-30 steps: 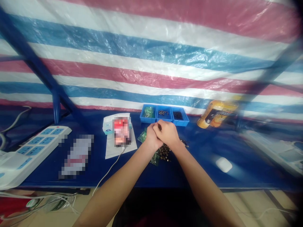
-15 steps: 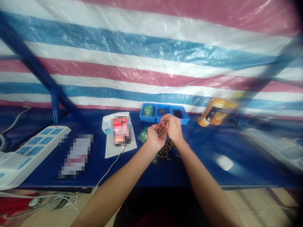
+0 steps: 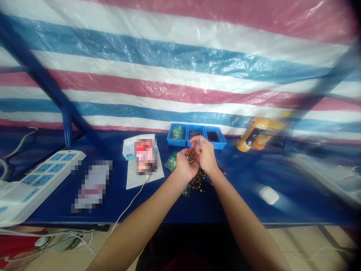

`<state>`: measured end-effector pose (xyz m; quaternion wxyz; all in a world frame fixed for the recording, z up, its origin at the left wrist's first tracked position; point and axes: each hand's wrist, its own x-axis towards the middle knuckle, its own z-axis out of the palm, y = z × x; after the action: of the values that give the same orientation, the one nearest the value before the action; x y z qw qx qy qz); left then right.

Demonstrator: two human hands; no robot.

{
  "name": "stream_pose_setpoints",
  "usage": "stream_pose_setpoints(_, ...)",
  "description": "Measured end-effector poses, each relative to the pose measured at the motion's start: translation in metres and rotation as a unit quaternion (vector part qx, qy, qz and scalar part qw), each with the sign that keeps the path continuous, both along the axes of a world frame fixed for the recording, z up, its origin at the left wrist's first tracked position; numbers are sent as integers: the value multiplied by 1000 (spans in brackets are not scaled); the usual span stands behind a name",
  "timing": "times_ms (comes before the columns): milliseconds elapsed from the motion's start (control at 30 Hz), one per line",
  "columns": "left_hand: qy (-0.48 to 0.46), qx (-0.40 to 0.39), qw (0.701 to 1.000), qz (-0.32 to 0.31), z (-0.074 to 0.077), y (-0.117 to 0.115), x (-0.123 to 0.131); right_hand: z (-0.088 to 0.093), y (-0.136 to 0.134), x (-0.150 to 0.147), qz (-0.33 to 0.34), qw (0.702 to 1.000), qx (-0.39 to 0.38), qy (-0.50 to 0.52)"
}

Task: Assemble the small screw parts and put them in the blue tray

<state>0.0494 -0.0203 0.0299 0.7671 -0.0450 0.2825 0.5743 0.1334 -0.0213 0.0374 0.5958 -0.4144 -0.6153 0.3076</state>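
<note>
My left hand [image 3: 184, 165] is cupped palm up above the blue table [image 3: 231, 199], holding several small dark metal parts [image 3: 190, 159]. My right hand [image 3: 205, 153] sits right beside it, fingers curled and pinching at the parts in that palm; what is between its fingertips is too small to make out. Under both hands lies a heap of the same small brass-dark parts [image 3: 199, 177] and some small green pieces [image 3: 170, 163]. Behind the hands stand three joined blue bins [image 3: 196, 136], holding green pieces, metal parts and black bits.
A white power strip [image 3: 34, 180] lies at the left, next to a blurred flat packet [image 3: 91, 185]. A phone on white paper [image 3: 144, 160] has a cable running off the front edge. A yellow bottle [image 3: 255, 134] lies at back right; a white earbud case [image 3: 268, 195] sits right.
My hands were clasped together low over the heap. They have come apart and risen slightly; the left palm now lies open upward with parts in it and the right fingers pick at it.
</note>
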Motion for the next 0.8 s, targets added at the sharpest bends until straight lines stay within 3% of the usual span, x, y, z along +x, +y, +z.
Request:
stream_pose_setpoints(100,-1,5,1000,-4,1,-2,2,5,1,-3,40,997,-43,44)
stream_pose_setpoints(200,-1,1,1000,-1,1,-3,4,11,1,-5,82,996,-18,-13)
stream_pose_setpoints(367,-8,-1,1000,-7,0,1,-1,14,-4,10,9,985,84,-149)
stream_pose_setpoints(533,24,20,999,15,-4,11,-11,2,-13,33,4,918,86,-387)
stream_pose_setpoints(633,59,37,997,12,-4,15,-17,-8,-13,35,4,899,72,-431)
stream_pose_setpoints(800,63,63,996,-24,-3,18,-26,-20,-8,28,-28,899,79,-431)
